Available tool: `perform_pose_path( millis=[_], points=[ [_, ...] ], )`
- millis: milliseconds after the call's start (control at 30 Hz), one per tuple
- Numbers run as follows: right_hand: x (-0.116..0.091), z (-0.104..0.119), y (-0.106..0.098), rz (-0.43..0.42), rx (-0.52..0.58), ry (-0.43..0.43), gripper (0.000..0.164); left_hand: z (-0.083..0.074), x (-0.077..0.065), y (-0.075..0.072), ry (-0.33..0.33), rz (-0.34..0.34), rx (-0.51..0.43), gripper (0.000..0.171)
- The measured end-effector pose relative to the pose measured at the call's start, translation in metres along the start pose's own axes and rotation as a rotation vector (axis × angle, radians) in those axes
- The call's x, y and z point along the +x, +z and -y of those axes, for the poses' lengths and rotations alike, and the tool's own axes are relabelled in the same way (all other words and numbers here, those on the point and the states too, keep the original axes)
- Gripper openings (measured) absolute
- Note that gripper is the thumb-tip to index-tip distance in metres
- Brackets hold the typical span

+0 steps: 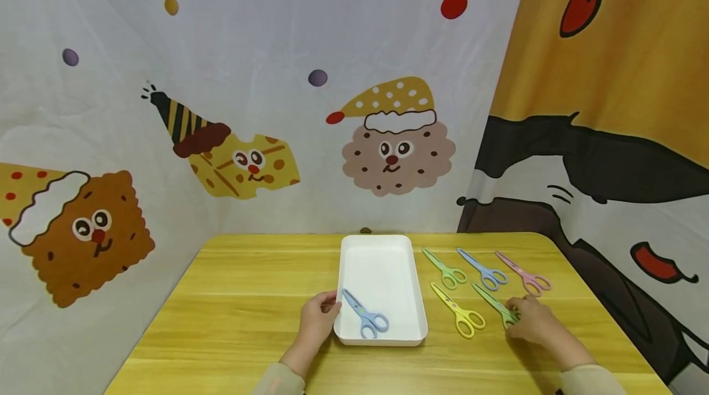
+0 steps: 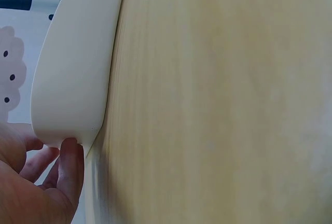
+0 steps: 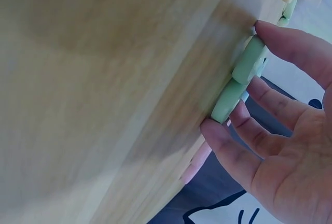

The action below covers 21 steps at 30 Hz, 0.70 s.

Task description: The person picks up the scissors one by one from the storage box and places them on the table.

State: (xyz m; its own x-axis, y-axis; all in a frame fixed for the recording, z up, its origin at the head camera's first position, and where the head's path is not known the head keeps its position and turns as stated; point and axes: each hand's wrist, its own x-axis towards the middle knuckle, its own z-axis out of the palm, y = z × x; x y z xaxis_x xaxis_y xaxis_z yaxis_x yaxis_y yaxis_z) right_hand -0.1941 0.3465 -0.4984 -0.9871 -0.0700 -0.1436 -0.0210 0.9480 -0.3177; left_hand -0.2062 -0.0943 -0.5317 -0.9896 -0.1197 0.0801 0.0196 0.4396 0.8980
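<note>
A white tray (image 1: 382, 266) stands on the wooden table, with a pair of blue scissors (image 1: 357, 307) lying inside near its front. My left hand (image 1: 317, 321) holds the tray's left side near the front corner; the left wrist view shows fingers (image 2: 70, 164) against the tray's outer wall. At the right, my right hand (image 1: 533, 320) has its thumb and fingers on the handles of a pair of green scissors (image 1: 495, 303), which lie on the table. Up close, the green handle (image 3: 249, 60) sits between thumb and fingertips. The hand covers part of it in the head view.
Yellow scissors (image 1: 455, 309) lie between the tray and my right hand. Behind them lie another green pair (image 1: 441, 266), a second blue pair (image 1: 476, 264) and pink scissors (image 1: 517, 269). A printed curtain (image 1: 266, 44) hangs behind the table (image 1: 244, 303).
</note>
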Motion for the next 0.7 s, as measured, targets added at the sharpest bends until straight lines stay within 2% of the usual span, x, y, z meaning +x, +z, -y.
perform_pose_path(
  millis=[167, 700],
  points=[
    [-0.0004, -0.0005, 0.001, 0.004, -0.021, -0.026, 0.058, 0.0018, 0.0011, 0.0004, 0.001, -0.002, 0.003, 0.024],
    [-0.0017, 0.0034, 0.0029, -0.033, -0.012, -0.003, 0.054, 0.0007, 0.0002, 0.0004, -0.003, -0.002, 0.006, 0.025]
  ],
)
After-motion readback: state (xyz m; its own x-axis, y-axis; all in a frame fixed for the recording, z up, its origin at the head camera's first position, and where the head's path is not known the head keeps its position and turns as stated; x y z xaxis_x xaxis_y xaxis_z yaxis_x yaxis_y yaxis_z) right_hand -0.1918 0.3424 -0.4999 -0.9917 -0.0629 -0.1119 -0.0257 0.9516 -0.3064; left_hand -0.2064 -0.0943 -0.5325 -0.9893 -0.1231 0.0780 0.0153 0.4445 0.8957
